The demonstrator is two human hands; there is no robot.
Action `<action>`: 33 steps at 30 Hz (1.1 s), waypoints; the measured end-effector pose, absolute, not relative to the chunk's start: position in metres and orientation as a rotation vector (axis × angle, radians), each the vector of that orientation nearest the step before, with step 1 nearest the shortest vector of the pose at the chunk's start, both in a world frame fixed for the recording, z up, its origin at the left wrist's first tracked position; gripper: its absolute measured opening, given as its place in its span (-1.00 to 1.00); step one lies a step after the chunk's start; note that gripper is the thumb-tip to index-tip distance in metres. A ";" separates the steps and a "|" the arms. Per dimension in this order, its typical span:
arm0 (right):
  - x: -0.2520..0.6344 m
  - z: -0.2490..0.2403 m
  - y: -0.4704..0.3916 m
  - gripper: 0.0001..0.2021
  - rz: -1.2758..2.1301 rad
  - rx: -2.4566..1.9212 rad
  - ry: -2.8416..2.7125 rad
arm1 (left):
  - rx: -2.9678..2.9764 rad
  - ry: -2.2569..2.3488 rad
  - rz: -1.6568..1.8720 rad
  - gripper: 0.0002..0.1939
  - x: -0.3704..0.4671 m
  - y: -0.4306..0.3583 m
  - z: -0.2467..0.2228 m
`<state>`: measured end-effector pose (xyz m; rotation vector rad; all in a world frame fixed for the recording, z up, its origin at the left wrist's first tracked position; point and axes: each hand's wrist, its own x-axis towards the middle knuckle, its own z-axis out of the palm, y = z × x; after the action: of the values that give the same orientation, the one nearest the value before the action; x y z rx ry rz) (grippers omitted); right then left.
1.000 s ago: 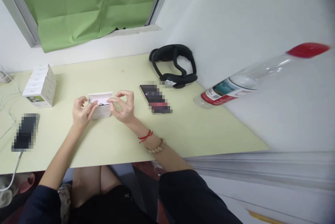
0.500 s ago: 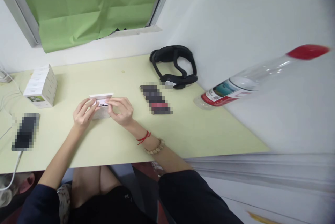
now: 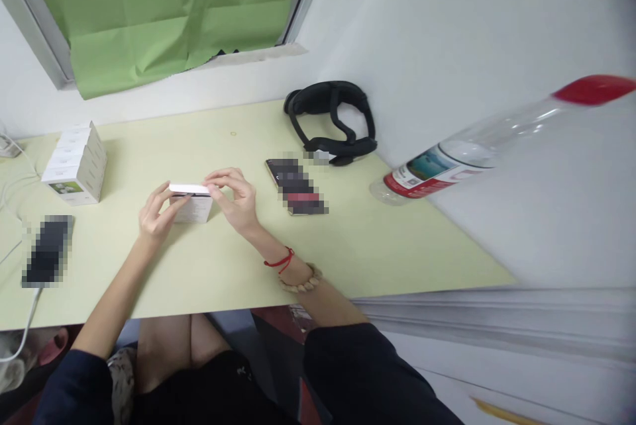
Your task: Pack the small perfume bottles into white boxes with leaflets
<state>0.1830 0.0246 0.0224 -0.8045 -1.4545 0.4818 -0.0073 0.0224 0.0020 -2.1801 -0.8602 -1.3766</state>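
A small white box [image 3: 193, 210] with fine print on its front stands on the table between my hands. Its flap lid [image 3: 189, 188] is tilted down over the top, and a dark gap shows under the lid's front edge. My left hand [image 3: 157, 214] grips the box at its left side, with the thumb across the upper front edge. At the right end, my right hand [image 3: 238, 201] pinches the lid between thumb and fingers. Whatever lies inside the box is hidden.
Several similar white boxes [image 3: 77, 167] stand in a row at the left, near a phone [image 3: 48, 249] on a white cable. Rightward lie another phone [image 3: 297, 188], a black headset [image 3: 330, 122] and a clear bottle [image 3: 442, 163] with a red cap. The table's front edge [image 3: 209, 312] is near my forearms.
The lid has swung down from standing up at the back to lying over the box's top. My right hand has moved from the opening onto the lid.
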 end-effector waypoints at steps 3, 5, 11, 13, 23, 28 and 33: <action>0.183 0.023 0.026 -0.83 0.503 -0.771 -1.494 | -2.183 -0.908 -1.442 -0.78 -0.004 0.021 0.003; 0.183 0.022 0.027 -0.83 0.536 -0.750 -1.516 | -2.196 -0.993 -1.464 -0.83 -0.001 0.019 0.005; 0.181 0.018 0.027 -0.83 0.601 -0.714 -1.567 | -2.178 -1.077 -1.476 -0.88 0.004 0.015 0.015; 0.182 0.018 0.027 -0.84 0.596 -0.686 -1.576 | -2.195 -1.091 -1.479 -0.87 0.004 0.014 0.017; 0.183 0.023 0.025 -0.80 0.621 -0.709 -1.635 | -2.318 -1.121 -1.369 -0.83 0.011 0.012 0.010; 0.184 0.025 0.024 -0.78 0.650 -0.741 -1.629 | -2.276 -0.970 -1.304 -0.91 0.010 0.014 0.010; 0.182 0.022 0.024 -0.73 0.668 -0.741 -1.600 | -2.402 -1.027 -1.277 -0.88 0.009 0.011 0.011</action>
<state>0.1819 0.0242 0.0216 -0.7410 -1.5999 0.6678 0.0087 0.0114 0.0108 -2.4019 -1.0274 -1.2768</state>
